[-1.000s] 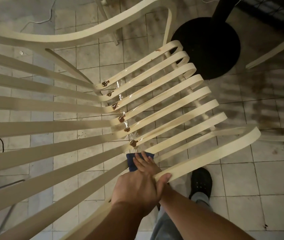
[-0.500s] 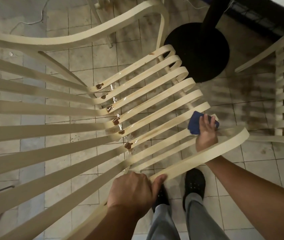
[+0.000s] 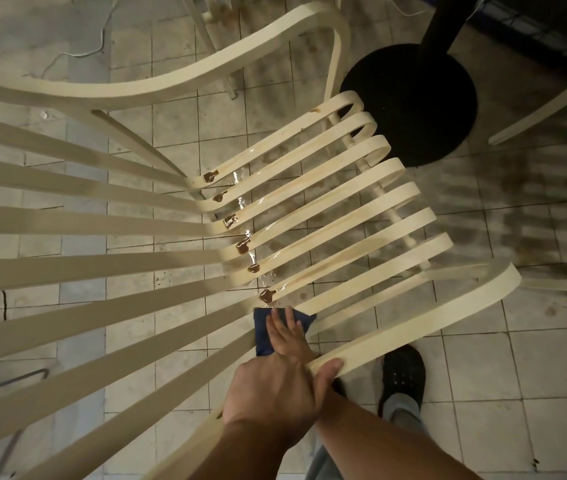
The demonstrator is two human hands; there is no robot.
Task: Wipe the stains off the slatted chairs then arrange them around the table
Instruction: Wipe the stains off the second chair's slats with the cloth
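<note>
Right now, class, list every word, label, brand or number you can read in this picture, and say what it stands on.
None: no writing shows on the chair, the blue cloth, the black shoe, the table base or the floor tiles.

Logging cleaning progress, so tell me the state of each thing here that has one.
Slatted chair: wet streaks on seat slats.
Brown stains: six blobs, unwiped, at the slat bends.
Blue cloth: pressed on the nearest slats.
Right hand: fingers straight, pressing the cloth.
Left hand: grips the chair's outer rail.
</note>
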